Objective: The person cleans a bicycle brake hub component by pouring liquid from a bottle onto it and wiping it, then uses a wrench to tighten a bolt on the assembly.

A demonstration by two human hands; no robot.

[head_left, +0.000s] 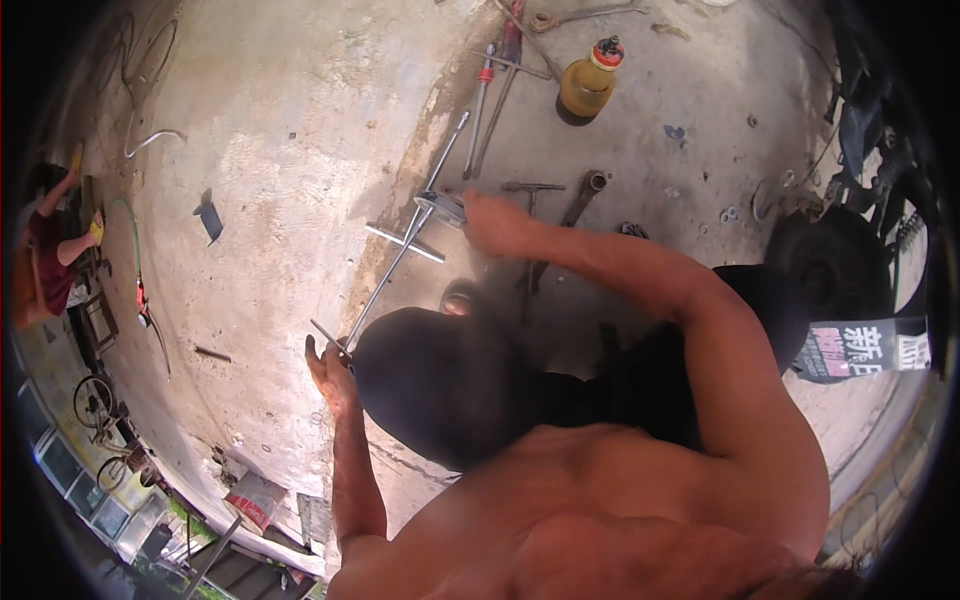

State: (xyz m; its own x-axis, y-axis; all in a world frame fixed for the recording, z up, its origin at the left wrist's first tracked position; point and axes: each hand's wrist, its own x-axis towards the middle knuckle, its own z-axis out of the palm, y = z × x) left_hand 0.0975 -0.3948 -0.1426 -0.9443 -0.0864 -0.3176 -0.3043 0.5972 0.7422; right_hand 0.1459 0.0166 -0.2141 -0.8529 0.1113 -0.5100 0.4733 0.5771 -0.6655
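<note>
My left hand (pixel 332 377) is at the near end of a long, thin metal rod with a T-handle (pixel 372 304), its fingers around the crossbar. My right hand (pixel 490 222) is closed on a grey, rounded metal part (pixel 441 208), which meets the rod near its middle. Across the rod lies a flat metal bar (pixel 406 243), just below that part. Beyond it the shiny rod runs on toward the tools on the floor. My dark-clothed knee (pixel 435 385) hides some of the floor between my hands.
Ahead lie a red-handled screwdriver (pixel 482 105), a T-shaped wrench (pixel 532 205) and a large ring spanner (pixel 585 198). A bottle of yellow liquid (pixel 588 82) stands beyond them. On the right is a dark tyre (pixel 830 262). Another person (pixel 58 235) is at far left.
</note>
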